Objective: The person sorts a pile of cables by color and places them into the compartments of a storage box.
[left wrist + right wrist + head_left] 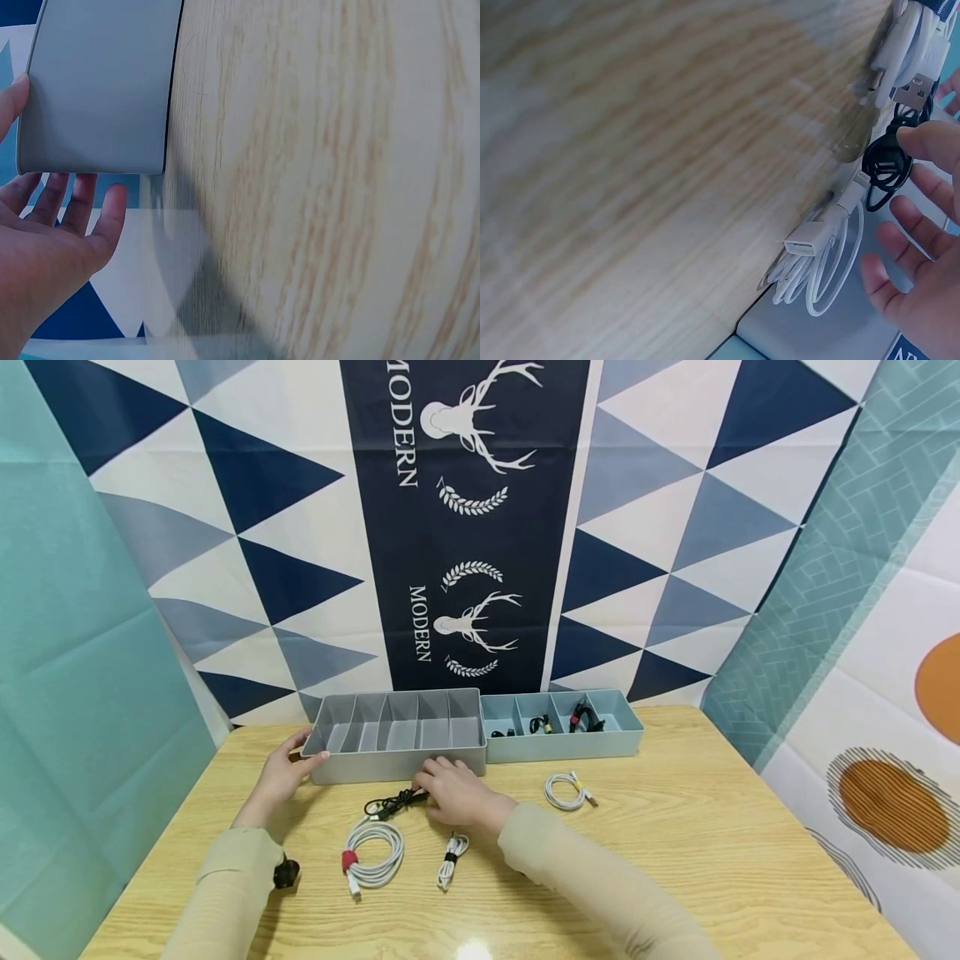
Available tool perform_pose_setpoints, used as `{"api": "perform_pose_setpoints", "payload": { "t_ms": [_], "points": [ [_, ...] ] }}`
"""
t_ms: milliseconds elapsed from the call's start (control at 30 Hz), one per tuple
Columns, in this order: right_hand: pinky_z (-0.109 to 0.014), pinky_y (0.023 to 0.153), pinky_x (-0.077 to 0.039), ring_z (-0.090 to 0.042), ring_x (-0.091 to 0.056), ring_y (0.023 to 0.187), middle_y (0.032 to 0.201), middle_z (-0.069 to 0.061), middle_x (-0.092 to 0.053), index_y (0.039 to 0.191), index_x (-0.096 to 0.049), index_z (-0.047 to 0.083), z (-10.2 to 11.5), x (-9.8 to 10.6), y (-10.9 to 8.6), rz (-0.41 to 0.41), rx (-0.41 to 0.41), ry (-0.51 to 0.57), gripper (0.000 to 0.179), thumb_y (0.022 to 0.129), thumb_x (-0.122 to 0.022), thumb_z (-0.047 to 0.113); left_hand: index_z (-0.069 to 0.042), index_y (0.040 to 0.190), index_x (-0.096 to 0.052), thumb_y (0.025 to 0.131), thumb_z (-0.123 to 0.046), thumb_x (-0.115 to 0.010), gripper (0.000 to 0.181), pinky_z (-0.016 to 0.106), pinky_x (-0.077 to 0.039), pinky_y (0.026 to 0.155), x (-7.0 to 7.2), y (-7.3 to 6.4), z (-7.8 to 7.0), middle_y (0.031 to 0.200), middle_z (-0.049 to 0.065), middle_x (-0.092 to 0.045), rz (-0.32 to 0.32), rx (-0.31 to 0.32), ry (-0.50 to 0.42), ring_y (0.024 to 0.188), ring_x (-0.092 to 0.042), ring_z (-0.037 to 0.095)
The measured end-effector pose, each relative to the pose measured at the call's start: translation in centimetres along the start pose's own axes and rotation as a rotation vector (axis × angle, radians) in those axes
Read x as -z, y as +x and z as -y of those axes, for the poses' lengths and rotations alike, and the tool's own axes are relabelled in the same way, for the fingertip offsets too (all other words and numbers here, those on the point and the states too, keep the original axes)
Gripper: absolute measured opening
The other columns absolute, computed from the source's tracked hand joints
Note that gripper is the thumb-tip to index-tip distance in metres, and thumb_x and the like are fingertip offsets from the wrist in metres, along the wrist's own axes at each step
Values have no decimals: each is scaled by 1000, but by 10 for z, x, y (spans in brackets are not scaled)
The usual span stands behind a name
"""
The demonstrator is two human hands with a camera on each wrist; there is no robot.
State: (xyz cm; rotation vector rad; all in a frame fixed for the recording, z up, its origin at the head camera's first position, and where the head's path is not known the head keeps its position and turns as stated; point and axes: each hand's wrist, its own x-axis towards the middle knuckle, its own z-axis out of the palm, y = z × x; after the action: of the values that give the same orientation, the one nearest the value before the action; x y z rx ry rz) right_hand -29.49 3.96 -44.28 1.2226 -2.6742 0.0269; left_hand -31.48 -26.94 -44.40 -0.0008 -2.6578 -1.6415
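Observation:
My left hand point(283, 770) holds the left end of a grey divided storage box point(397, 766). Its thumb lies at the rim, with the other fingers against the end wall point(90, 90). In front of that box, my right hand point(457, 793) pinches a coiled black cable point(386, 806) between thumb and forefinger, the other fingers spread. The right wrist view shows the black coil point(889, 161) at the thumb tip. Close by there is a white cable with a USB socket point(810, 251). The grey box's five compartments hold nothing that shows.
A blue-grey divided box point(570, 745) with black cables in it stands right of the grey one. On the wooden table point(675, 860) lie a large white cable with a red tie point(375, 860), a small white cable point(452, 862) and a white coil point(566, 792). Patterned cloth hangs behind.

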Motion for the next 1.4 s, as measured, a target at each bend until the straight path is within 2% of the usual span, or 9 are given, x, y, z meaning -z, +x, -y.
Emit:
{"api": "perform_pose_setpoints", "payload": {
  "t_ms": [367, 667, 867, 1100, 1400],
  "points": [
    [-26, 70, -36, -10, -45, 88, 93, 10, -54, 97, -55, 23, 1, -2, 1, -25, 10, 4, 26, 73, -66, 26, -15, 143, -17, 78, -50, -60, 86, 45, -39, 90, -1, -1, -1, 144, 16, -21, -2, 14, -32, 121, -36, 34],
    [-30, 72, -40, -14, -46, 91, 100, 3, -52, 115, -58, 17, -3, -5, 1, -27, -12, -29, 43, 74, -67, 28, -15, 143, -18, 77, -51, -60, 86, 45, -39, 90, -2, 0, 1, 144, 15, -22, -3, 10, -31, 121, -35, 34],
    [-27, 67, -39, -12, -42, 83, 91, 5, -45, 105, -62, 19, -6, -3, -1, -15, -24, -11, 35, 73, -69, 33, -16, 143, -17, 76, -52, -59, 87, 46, -39, 91, -1, 1, 2, 144, 15, -21, 1, 14, -30, 122, -35, 34],
    [-28, 68, -38, -13, -43, 87, 95, 5, -48, 95, -62, 22, -9, -1, -3, -57, 22, -15, 31, 70, -70, 38, -15, 144, -17, 78, -51, -59, 86, 44, -39, 90, -2, 3, 2, 144, 16, -21, 1, 8, -12, 121, -35, 35],
    [-27, 71, -35, -11, -44, 90, 95, 9, -52, 94, -60, 24, -13, 2, -4, -72, 49, -10, 28, 71, -64, 41, -15, 144, -17, 78, -51, -59, 86, 42, -39, 89, 0, 0, 1, 144, 15, -21, -2, 8, -19, 121, -35, 34]
  ]
}}
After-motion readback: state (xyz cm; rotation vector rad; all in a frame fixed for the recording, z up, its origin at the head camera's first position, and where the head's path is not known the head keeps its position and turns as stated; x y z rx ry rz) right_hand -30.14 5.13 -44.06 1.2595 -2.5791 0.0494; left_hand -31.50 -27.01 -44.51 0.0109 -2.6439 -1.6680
